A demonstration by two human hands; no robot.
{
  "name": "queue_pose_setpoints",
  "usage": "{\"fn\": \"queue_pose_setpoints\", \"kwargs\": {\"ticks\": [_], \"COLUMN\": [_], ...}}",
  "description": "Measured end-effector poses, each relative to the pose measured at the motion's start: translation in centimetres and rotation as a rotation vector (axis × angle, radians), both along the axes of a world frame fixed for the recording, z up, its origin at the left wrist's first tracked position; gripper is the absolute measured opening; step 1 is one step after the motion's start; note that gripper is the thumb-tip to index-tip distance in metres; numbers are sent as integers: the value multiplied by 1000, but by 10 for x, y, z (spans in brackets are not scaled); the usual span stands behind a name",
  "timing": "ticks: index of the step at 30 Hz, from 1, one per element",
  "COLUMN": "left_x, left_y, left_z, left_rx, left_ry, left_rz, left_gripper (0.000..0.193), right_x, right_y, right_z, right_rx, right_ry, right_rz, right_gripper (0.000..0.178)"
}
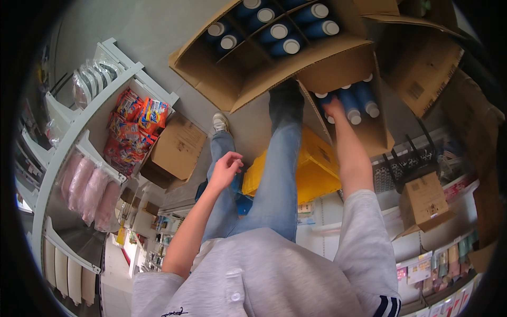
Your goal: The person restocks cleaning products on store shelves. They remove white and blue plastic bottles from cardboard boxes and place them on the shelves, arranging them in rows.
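My right hand reaches into a small open cardboard box on the right. Its fingers close around a blue bottle, partly hidden by the hand. Other blue bottles with white caps stand beside it in the same box. In front of my left thigh hangs my left hand, empty, with its fingers loosely bent and apart. A larger open carton lies ahead, split by cardboard dividers. Several blue bottles with white caps fill its compartments.
A yellow bin stands beside my legs. On the left, a shelf carries orange packets and pink wrapped rolls; a brown box adjoins it. More cartons and a black basket crowd the right.
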State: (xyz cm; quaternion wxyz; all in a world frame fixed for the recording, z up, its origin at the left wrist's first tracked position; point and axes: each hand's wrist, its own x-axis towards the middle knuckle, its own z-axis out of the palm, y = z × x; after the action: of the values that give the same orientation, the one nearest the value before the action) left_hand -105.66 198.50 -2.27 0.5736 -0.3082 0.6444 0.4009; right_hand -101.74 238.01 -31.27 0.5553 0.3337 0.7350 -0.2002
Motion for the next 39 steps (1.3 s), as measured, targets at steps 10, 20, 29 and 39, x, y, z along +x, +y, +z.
{"fn": "queue_pose_setpoints", "kwargs": {"ticks": [10,20,29,39], "left_x": [38,19,-66,-148], "left_y": [-28,6,86,230], "left_z": [-42,-35,-9,82], "left_rx": [-75,28,271,907], "left_ry": [-21,37,244,1169], "left_rz": [-189,-58,-344,-1063], "left_gripper": [16,19,29,101], "right_x": [19,-17,-26,-122], "right_y": [-40,-20,33,11], "right_z": [-55,39,269,498], "right_rx": [445,234,27,-195], "right_ry": [247,39,279,473], "right_rz": [237,252,-15,420], "right_gripper": [61,72,68,66]}}
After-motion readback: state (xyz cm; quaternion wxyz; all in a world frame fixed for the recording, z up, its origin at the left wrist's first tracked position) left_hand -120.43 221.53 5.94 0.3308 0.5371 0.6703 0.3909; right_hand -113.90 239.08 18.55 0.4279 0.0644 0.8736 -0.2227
